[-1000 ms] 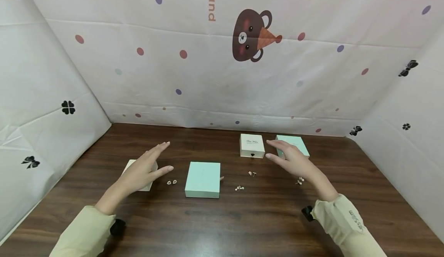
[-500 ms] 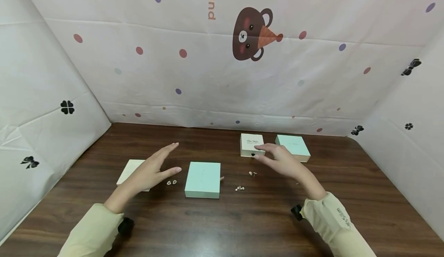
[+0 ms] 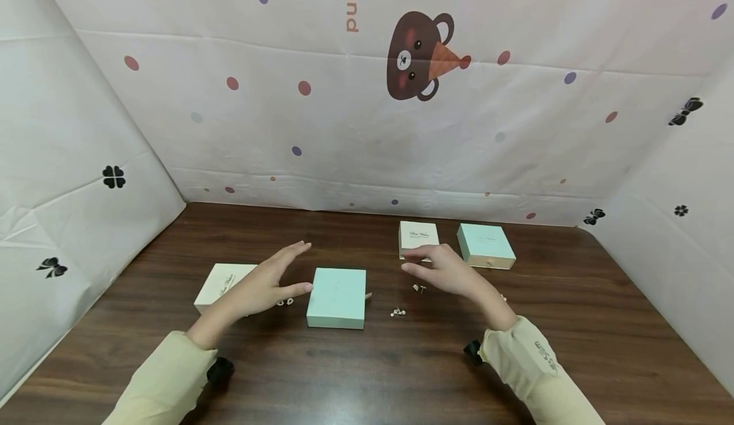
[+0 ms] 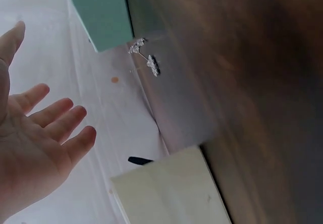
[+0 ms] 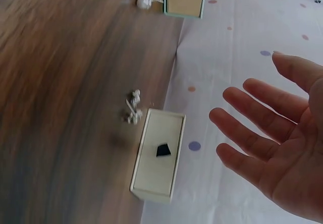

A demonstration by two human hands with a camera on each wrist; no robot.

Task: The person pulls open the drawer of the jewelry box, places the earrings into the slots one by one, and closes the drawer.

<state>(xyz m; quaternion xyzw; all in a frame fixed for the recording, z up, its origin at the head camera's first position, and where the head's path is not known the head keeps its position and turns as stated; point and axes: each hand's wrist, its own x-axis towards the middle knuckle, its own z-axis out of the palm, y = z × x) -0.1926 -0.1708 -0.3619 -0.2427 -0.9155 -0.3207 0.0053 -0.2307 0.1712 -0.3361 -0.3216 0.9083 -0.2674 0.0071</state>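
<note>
Pearl-like earrings [image 3: 398,312] lie right of the nearer mint box [image 3: 336,294]; at its left, the left hand [image 3: 260,289] hangs empty, fingers spread. Beyond, the right hand [image 3: 447,272], loose-fingered, also empty, hovers by the farther cream box [image 3: 418,232]. I'd pinch such tiny pieces lightly.

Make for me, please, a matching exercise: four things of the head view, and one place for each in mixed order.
1. Left hand
2. Right hand
3. Middle teal box
4. Bear

A. On the table, between the hands
B. In front of part of the rear cream box
C. Printed on the backdrop
D. In front of part of the left cream box

Pairs: 1-D, 2-B, 3-A, 4-C
</note>
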